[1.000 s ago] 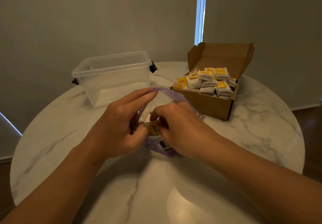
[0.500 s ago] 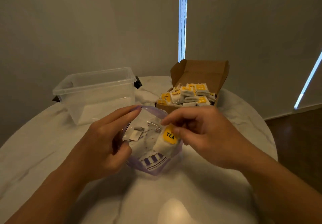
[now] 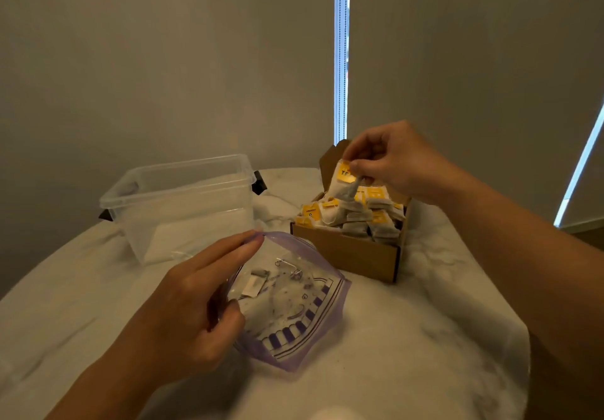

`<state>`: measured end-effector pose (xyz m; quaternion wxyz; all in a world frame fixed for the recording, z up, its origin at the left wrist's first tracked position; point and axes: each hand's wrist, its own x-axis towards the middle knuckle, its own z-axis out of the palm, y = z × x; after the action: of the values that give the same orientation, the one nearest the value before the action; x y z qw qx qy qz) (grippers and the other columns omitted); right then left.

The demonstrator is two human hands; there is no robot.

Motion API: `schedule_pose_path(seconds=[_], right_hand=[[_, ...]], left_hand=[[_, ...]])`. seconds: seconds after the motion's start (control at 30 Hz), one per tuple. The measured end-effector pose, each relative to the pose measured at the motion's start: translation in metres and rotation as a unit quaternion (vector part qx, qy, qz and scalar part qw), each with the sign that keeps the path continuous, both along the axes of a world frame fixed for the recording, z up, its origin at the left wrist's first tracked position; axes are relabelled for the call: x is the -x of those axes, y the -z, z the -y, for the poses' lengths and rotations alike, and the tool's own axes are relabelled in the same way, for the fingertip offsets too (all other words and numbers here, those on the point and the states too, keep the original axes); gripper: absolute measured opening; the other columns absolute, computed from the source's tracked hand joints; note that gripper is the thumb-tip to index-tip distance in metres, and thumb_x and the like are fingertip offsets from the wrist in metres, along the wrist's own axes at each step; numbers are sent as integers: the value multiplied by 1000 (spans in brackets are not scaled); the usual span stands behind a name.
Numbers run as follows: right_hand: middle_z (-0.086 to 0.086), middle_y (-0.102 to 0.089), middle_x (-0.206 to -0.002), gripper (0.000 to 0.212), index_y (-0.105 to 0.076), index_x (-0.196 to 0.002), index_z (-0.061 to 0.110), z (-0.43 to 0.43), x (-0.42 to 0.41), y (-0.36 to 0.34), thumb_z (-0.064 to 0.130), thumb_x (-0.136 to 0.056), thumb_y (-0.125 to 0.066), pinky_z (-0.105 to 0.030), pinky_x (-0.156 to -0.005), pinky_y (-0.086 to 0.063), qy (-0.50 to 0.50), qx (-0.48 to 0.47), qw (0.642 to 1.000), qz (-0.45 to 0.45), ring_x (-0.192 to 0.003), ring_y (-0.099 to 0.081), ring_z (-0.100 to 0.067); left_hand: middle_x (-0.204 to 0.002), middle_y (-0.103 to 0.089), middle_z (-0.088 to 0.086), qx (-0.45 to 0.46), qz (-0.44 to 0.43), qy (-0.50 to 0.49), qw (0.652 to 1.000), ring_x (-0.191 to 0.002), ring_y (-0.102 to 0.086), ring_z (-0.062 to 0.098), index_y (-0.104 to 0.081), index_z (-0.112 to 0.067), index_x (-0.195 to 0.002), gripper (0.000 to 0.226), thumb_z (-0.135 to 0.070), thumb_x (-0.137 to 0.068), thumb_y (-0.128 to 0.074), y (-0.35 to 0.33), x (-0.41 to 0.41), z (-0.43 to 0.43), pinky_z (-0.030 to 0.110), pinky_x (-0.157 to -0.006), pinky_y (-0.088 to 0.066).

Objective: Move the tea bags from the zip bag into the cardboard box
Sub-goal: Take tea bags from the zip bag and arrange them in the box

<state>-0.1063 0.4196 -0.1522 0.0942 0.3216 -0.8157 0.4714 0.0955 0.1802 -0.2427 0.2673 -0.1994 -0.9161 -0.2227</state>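
Over the cardboard box (image 3: 359, 253) the right hand (image 3: 392, 161) pinches a tea bag (image 3: 343, 184) to drop it in, while the left hand (image 3: 196, 305) grips the zip bag (image 3: 294, 305) open

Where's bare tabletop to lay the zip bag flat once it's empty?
Bare marble lies near the camera, in front of the zip bag, and right of the cardboard box. It is crowded between the clear plastic tub, bag and box.

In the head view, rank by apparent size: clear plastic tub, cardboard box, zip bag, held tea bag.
1. clear plastic tub
2. zip bag and cardboard box: look alike; bag is nearer, so unranked
3. held tea bag, smallest
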Motion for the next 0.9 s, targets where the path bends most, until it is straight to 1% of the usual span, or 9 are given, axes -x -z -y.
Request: schedule_pose_path(seconds=[0.13, 0.23, 0.3, 0.43, 0.6, 0.7, 0.77, 0.83, 0.9], right_hand=[[0, -72, -81, 12, -73, -96, 13, 30, 7, 5, 7, -86, -71, -27, -66, -59, -5, -87, 996, -35, -69, -70, -14], [2, -71, -85, 12, -74, -95, 13, 47, 8, 12, 7, -86, -70, -17, -62, -51, 2, -137, 986, -90, -72, -66, -7], [0, -69, -89, 12, -74, -95, 12, 55, 6, 18, 5, -86, -69, -12, -62, -47, 11, -167, 978, -126, -79, -65, -8], [-5, -69, -98, 15, -74, -100, 9, 64, 3, 28, 5, -89, -66, -25, -76, -56, 12, -220, 962, -159, -88, -64, -15], [-8, -72, -93, 13, -76, -95, 7, 67, 4, 36, 4, -85, -68, -28, -71, -56, 14, -254, 951, -176, -83, -64, -17], [-8, -72, -92, 12, -77, -94, 8, 67, 6, 39, 6, -86, -68, -28, -70, -55, 19, -270, 946, -178, -84, -64, -18], [-7, -71, -97, 14, -77, -97, 9, 65, 6, 39, 8, -87, -67, -28, -70, -53, 29, -278, 943, -182, -89, -63, -19], [-6, -68, -104, 16, -75, -103, 11, 62, 5, 37, 11, -90, -65, -25, -70, -45, 43, -280, 939, -197, -96, -61, -18], [-4, -65, -110, 18, -72, -108, 13, 56, 1, 35, 14, -92, -63, -23, -72, -40, 55, -259, 941, -209, -101, -58, -17]], left_hand=[[-148, -48, -12, 2, 1, -4, 1000, -96, -53, -15, -50, -16, -144, 66, -24, -78, -50, 0, 0, 1, -1, -71, -39], [-146, -51, -9, -1, 0, -7, 1000, -93, -54, -15, -51, -14, -143, 65, -26, -79, -50, 1, 1, 1, -2, -70, -38], [-146, -51, -7, -1, -2, -9, 1000, -93, -54, -15, -51, -13, -143, 64, -27, -80, -51, 1, 1, 1, -2, -69, -38], [-144, -53, -5, 1, -9, -9, 1000, -93, -54, -15, -52, -11, -142, 64, -26, -80, -51, 1, 1, 0, -2, -67, -38], [-143, -54, -4, -2, -13, -7, 1000, -89, -54, -16, -52, -11, -142, 64, -26, -80, -51, 2, 2, 1, 1, -59, -40], [-143, -54, -3, -1, -14, -3, 1000, -91, -54, -17, -52, -10, -142, 64, -25, -80, -51, 2, 2, 1, 0, -61, -41], [-143, -54, -3, -4, -16, -2, 1000, -92, -54, -16, -52, -10, -142, 64, -26, -80, -50, 2, 1, 0, 0, -62, -41], [-144, -54, -3, -4, -16, 0, 1000, -91, -55, -16, -52, -10, -141, 63, -26, -80, -50, 1, 1, 0, 0, -61, -41], [-145, -53, -6, -3, -17, 1, 1000, -84, -57, -13, -52, -11, -142, 64, -26, -79, -49, 1, 1, 0, 2, -58, -41]])
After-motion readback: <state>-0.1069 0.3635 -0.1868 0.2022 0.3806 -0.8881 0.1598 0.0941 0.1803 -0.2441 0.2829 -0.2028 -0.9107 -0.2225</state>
